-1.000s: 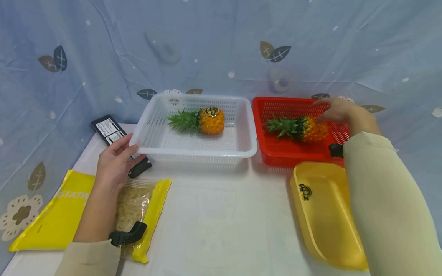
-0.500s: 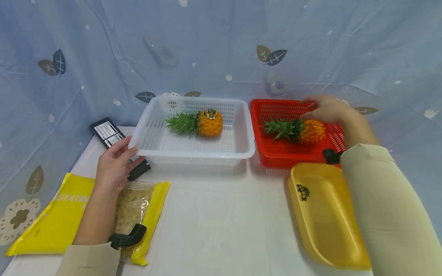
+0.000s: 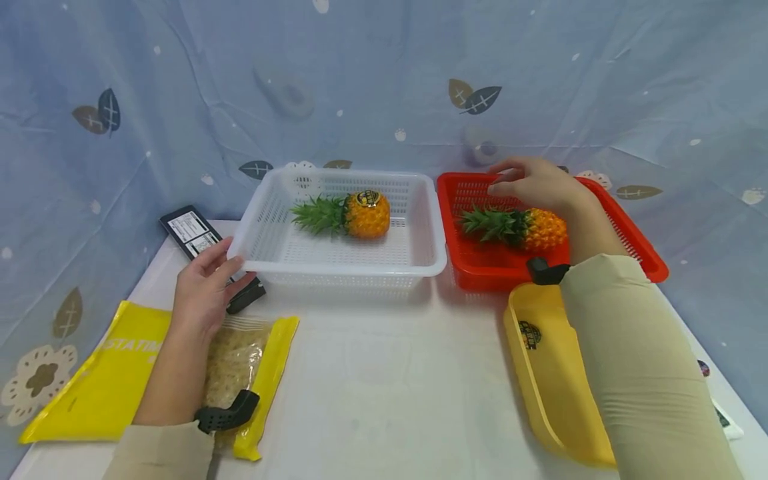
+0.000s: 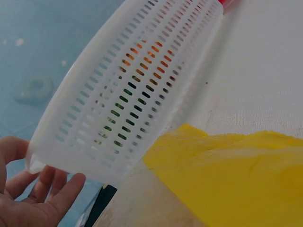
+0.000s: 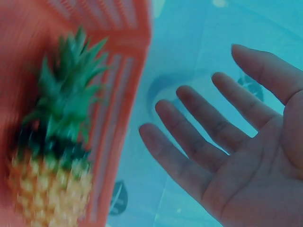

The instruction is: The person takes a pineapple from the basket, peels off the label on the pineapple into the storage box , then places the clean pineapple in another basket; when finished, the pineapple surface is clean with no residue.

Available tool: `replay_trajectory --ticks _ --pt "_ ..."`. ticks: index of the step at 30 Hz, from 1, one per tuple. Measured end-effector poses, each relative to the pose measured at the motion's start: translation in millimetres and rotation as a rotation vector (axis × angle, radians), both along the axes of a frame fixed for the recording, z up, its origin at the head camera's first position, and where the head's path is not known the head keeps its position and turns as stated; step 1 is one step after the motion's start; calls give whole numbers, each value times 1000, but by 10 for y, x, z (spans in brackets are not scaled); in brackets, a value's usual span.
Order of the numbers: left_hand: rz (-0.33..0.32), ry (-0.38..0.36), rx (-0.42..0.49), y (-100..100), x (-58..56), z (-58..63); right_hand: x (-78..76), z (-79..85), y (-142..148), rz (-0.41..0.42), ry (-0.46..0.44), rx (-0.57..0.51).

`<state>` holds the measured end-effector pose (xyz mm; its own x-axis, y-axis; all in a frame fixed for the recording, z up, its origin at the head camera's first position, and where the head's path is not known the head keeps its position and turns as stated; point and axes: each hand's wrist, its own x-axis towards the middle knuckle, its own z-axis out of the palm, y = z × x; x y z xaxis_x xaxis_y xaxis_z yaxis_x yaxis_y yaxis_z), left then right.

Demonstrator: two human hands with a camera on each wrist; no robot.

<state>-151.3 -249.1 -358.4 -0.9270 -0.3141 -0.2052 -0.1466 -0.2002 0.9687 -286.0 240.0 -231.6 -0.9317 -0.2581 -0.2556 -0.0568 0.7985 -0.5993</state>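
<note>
My left hand (image 3: 201, 287) holds the front left corner of a white plastic basket (image 3: 336, 269), thumb and fingers about its rim. Inside that basket lies a small pineapple (image 3: 367, 217) with its green crown to the left. Through the slots of the basket's wall (image 4: 142, 94), the left wrist view gives glimpses of orange and green. Above the back of a red basket (image 3: 498, 277), my right hand (image 3: 534, 181) is held with spread, loosely bent fingers, nothing in it. A second pineapple (image 3: 545, 230) lies in the red basket; the right wrist view has its crown (image 5: 66, 90) beside the hand.
A yellow basin (image 3: 546, 373) stands in front of the red basket, partly behind my right sleeve. At the left lie a yellow bag (image 3: 102, 380) with a clear window and a black labelled box (image 3: 189, 227). A patterned blue cloth (image 3: 372, 80) hangs behind.
My right hand has moved left and slightly back over the red basket, off its pineapple, and more of the basket's right end shows. The left hand keeps its place on the white basket.
</note>
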Motion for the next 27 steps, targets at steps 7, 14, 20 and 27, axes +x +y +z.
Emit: replay_trajectory --ticks 7,14,20,27 --pt "-6 5 -1 2 -20 0 -16 92 -281 -25 -8 -45" --pt "17 -6 -34 13 -14 -8 -67 110 -529 -10 13 -64" --pt "30 -10 -42 20 -8 -5 -132 100 -727 5 1 -88" --pt "28 -14 -50 30 -8 -7 -224 48 -951 7 -6 -126"
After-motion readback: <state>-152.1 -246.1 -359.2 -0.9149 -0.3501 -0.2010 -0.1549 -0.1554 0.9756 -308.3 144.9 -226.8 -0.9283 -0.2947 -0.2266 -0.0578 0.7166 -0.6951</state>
